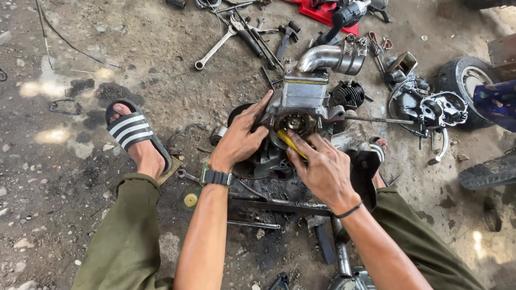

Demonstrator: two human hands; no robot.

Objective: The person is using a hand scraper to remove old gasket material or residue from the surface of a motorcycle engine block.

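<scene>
Fingers [257, 115] brace engine [301, 99]; right hand [322, 169] grips yellow tool [291, 142]

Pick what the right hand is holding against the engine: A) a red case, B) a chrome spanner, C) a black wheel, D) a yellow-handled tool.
D: the right hand grips a yellow-handled tool with its tip at the round opening of the engine, while the left hand steadies the casing; the spanner lies on the ground beyond.
</scene>
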